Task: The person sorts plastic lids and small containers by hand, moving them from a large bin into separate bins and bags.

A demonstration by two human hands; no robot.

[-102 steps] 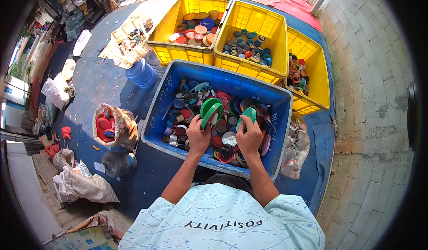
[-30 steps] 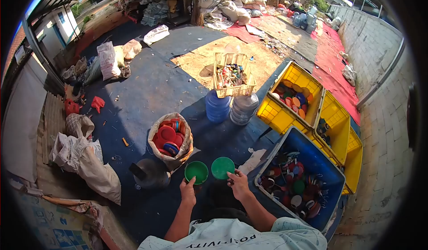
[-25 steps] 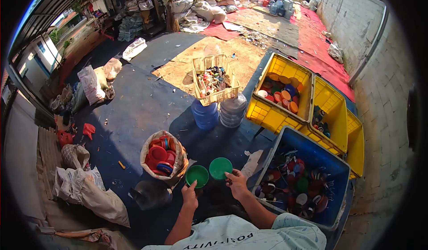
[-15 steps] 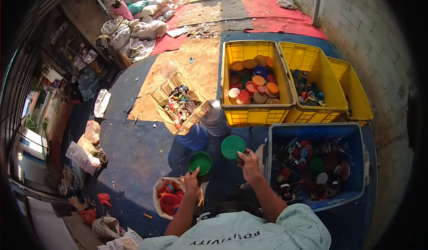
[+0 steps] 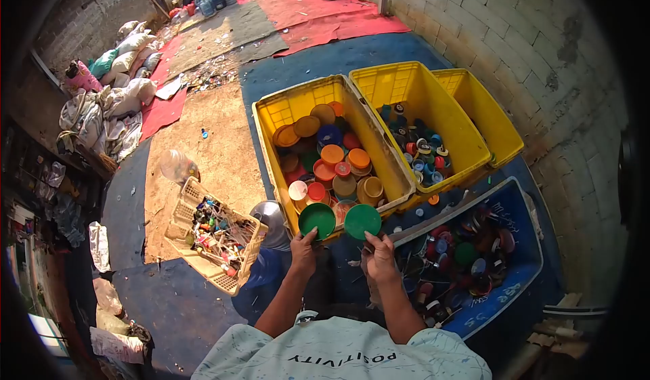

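Note:
My left hand (image 5: 304,252) pinches a round green plastic lid (image 5: 317,220), its hollow inner side facing me. In my right hand (image 5: 381,258) is a second green lid (image 5: 363,222), held by its lower edge and seen flat side on. Both lids are side by side, a small gap apart, at the near end of the first yellow crate (image 5: 412,200). Orange, red, brown and blue lids (image 5: 332,154) are heaped in that crate. To the right of my right hand is a blue bin (image 5: 539,258) with mixed dark, red and green caps.
Two more yellow crates (image 5: 474,166) (image 5: 511,151) stand to the right, one with small bottle caps. A cream basket (image 5: 247,271) of small pieces tilts at left by a clear water jug (image 5: 269,214). Sacks (image 5: 132,45) lie far left; a block wall (image 5: 514,41) runs along the right.
My view has turned right. Both hands, each still with a green lid, have moved from above the floor to the near edge of the first yellow crate, and the lids are closer together.

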